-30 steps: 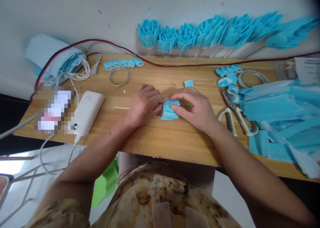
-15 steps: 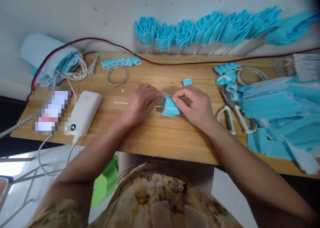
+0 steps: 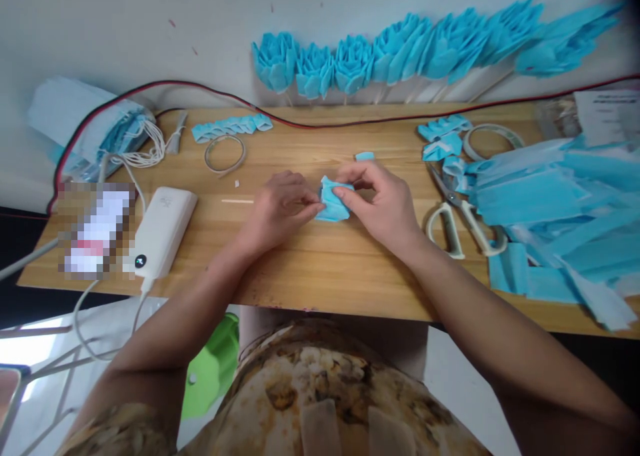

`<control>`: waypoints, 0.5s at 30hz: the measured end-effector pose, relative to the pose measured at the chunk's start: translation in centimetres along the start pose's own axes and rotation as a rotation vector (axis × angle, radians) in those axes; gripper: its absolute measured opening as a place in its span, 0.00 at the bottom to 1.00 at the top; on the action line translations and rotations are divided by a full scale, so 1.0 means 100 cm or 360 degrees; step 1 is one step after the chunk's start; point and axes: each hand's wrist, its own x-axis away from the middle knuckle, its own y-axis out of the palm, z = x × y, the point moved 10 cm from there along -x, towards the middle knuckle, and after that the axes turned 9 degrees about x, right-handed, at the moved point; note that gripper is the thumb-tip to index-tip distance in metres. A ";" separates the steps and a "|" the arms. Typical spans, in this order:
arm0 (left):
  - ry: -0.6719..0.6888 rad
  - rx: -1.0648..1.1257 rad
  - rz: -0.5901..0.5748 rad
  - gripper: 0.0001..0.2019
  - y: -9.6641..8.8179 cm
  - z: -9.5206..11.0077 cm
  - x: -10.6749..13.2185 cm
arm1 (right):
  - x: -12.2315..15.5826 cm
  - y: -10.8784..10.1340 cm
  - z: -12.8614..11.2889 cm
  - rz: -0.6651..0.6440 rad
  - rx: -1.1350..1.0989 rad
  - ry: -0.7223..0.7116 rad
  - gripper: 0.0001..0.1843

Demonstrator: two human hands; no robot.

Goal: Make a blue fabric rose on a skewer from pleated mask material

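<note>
A small folded bundle of blue fabric (image 3: 332, 201) is held just above the wooden table (image 3: 320, 269) between both hands. My left hand (image 3: 281, 206) is closed with its fingertips pinching the bundle's left side. My right hand (image 3: 376, 195) is closed with thumb and fingers gripping its right top edge. A thin wooden stick (image 3: 237, 201) lies on the table just left of my left hand. A small blue scrap (image 3: 365, 156) lies just beyond my right hand.
Scissors (image 3: 457, 213) and a heap of blue fabric sheets (image 3: 555, 203) lie to the right. A tape ring (image 3: 493, 139), another ring (image 3: 225, 155), a pleated blue strip (image 3: 231, 126), a white power bank (image 3: 161, 229) and finished blue flowers (image 3: 350, 63) against the wall surround the work spot.
The blue bundle has been lifted and turned slightly left between my hands. My right hand went from lying over it to pinching its top edge. The view shifted a little.
</note>
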 end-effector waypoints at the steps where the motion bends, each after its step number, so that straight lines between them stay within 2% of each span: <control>1: -0.0007 0.0026 0.0005 0.08 0.000 0.000 0.000 | 0.000 0.002 0.003 -0.0022 -0.0049 0.0041 0.11; 3: -0.0010 0.0052 0.0014 0.08 0.000 0.001 0.000 | 0.000 0.003 0.006 -0.0058 -0.0095 0.0070 0.14; 5: -0.0016 0.0049 0.0015 0.08 0.000 0.001 0.000 | -0.001 -0.003 0.003 -0.0024 -0.0054 0.0021 0.11; 10: -0.0043 0.0046 0.0022 0.08 -0.002 0.000 0.000 | -0.001 -0.024 -0.022 0.0055 0.0169 -0.0317 0.03; 13: -0.0044 0.0093 0.0037 0.08 -0.004 -0.002 0.000 | 0.001 -0.022 -0.033 -0.0032 0.0299 -0.0510 0.04; 15: -0.0061 0.0156 0.0035 0.08 -0.004 -0.004 0.000 | 0.003 -0.016 -0.033 -0.0077 0.0358 -0.0559 0.05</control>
